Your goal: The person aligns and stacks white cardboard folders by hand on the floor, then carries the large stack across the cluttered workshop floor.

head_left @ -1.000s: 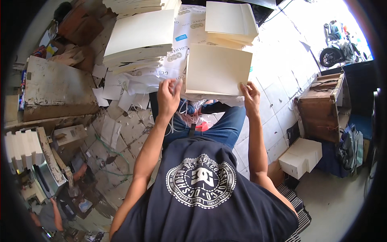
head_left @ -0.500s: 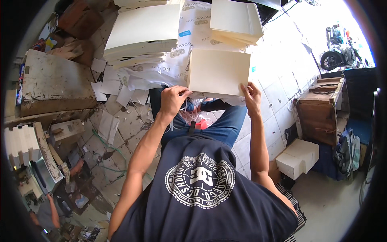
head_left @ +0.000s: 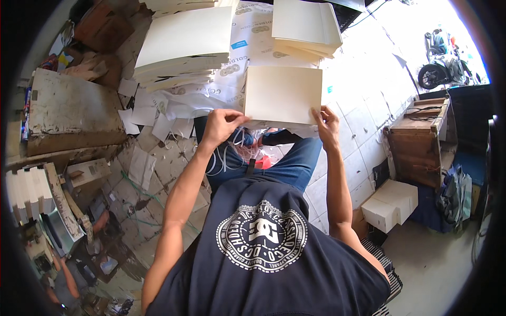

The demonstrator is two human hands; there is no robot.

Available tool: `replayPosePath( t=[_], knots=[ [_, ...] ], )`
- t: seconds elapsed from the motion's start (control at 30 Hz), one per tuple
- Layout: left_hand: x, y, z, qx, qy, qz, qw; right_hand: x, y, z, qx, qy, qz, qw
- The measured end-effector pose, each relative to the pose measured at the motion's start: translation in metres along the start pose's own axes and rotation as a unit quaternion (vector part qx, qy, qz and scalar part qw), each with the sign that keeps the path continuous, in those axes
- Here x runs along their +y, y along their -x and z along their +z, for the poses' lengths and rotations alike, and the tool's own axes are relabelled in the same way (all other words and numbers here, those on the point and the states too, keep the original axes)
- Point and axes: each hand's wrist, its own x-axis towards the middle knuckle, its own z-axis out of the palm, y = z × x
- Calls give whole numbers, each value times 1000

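Note:
A rectangular stack of cream paper (head_left: 283, 95) lies before me at the near edge of a table with a printed white covering (head_left: 232, 87). My left hand (head_left: 222, 126) is closed at its near left corner, thumb and fingers pinched together. At the near right corner my right hand (head_left: 328, 124) grips the stack's edge between thumb and fingers. Thin white strips (head_left: 224, 160) hang below my left hand, over my jeans; whether the fingers hold one is hidden. Beyond are a larger cream paper pile (head_left: 190, 32) on the left and another paper stack (head_left: 305, 23) on the right.
Left, a worn box-like cabinet (head_left: 76, 108) stands near paper scraps (head_left: 142, 113) on the tiled floor. Book blocks (head_left: 32, 192) and another person's arm (head_left: 68, 276) are at lower left. On the right are a wooden crate (head_left: 416, 150), a white block (head_left: 390, 204) and a motorbike (head_left: 443, 63).
My left hand has shifted slightly left and its fingers lie flatter at the corner. More of the white strips shows beneath it. My right hand keeps its grip.

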Motion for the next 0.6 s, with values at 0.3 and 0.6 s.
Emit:
replayPosePath(
  t=[0.3, 0.6],
  knots=[
    [6, 1, 19, -27, 102, -178, 978, -2, -1, -2, 12, 29, -15, 999],
    [6, 2, 19, -12, 103, -212, 972, -5, -7, -9, 44, 179, -85, 979]
  ],
)
